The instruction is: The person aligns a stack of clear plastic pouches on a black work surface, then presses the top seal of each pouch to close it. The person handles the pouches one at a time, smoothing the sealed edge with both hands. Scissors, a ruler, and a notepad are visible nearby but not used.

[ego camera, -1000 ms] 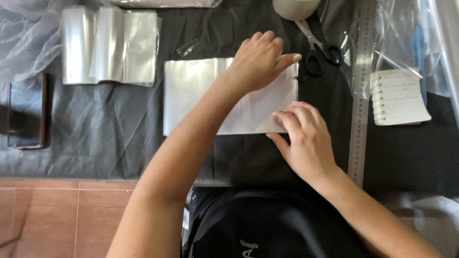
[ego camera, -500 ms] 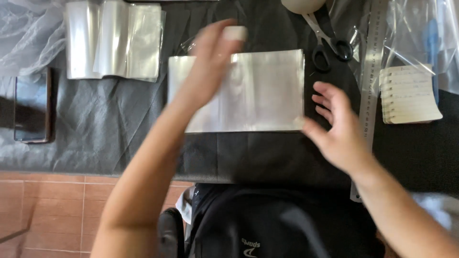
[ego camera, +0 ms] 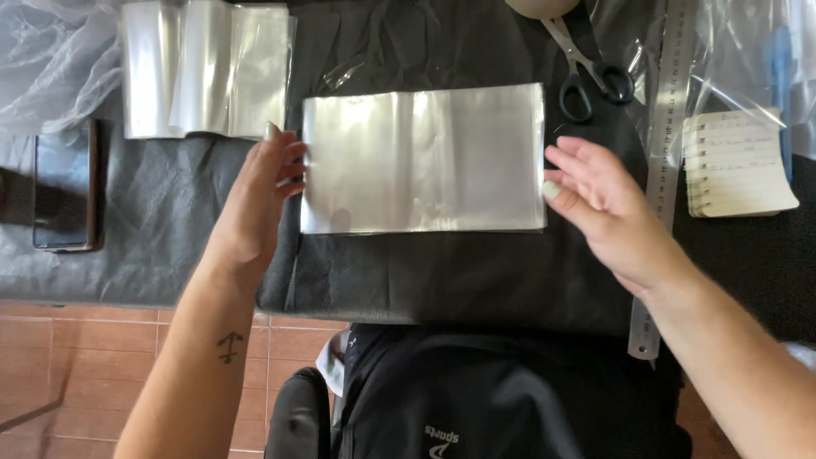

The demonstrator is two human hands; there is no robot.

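a flat stack of clear plastic sheets (ego camera: 422, 160) lies in the middle of the bench (ego camera: 170, 246), which is covered with a dark grey cloth. the stack is a wide rectangle and it shines silver under the light.

the left hand (ego camera: 259, 200) is at the left short edge of the stack. its fingertips (ego camera: 293, 166) touch this edge, and the fingers are stretched out and a little spread, so the grip is apart and it clamps nothing. the right hand (ego camera: 599, 204) is at the right short edge. its fingers are also open and relaxed, the palm turns toward the stack, and one fingertip (ego camera: 551, 190) is just at the lower right edge; i cannot tell if it really touches. this grip is apart too and holds nothing.

behind the left hand, at the far left of the bench, there is a second pile of plastic sheets (ego camera: 206, 70), a bit wavy. a dark phone (ego camera: 64, 189) lies near the left border. black scissors (ego camera: 591, 64) lie beyond the right corner of the stack, a long metal ruler (ego camera: 663, 153) goes along the right side, and a small lined notepad (ego camera: 738, 163) is right of the ruler.
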